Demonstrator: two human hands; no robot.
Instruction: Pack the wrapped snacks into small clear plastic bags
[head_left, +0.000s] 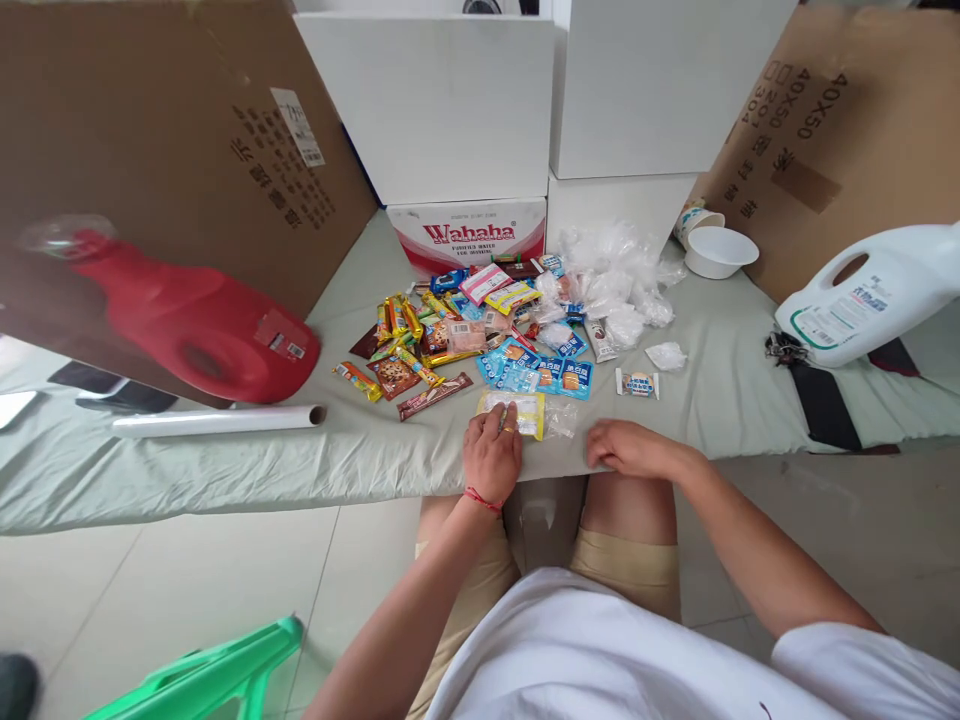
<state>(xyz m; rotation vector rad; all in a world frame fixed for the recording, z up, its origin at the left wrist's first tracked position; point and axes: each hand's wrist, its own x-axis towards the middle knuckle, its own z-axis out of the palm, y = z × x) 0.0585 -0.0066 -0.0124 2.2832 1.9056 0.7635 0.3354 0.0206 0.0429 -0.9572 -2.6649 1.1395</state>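
Observation:
My left hand (493,452) lies on a yellow-edged white packet (529,412) at the table's near edge, its fingers spread over the packet and pressing on it. Beside the packet is a crumpled clear wrapper (560,420). To the right, my right hand (626,449) rests on the cloth with its fingers curled in; I see nothing in it. Just beyond the hands lie blue snack packets (576,378), a brown wrapped bar (435,396) and a small white-and-blue packet (637,384).
A heap of colourful snacks (442,330) and clear plastic bags (611,275) lies before the white boxes (465,110). A red jug (210,330) and a white roll (217,421) are at left. White bowls (721,252) and a white detergent bottle (862,290) stand at right.

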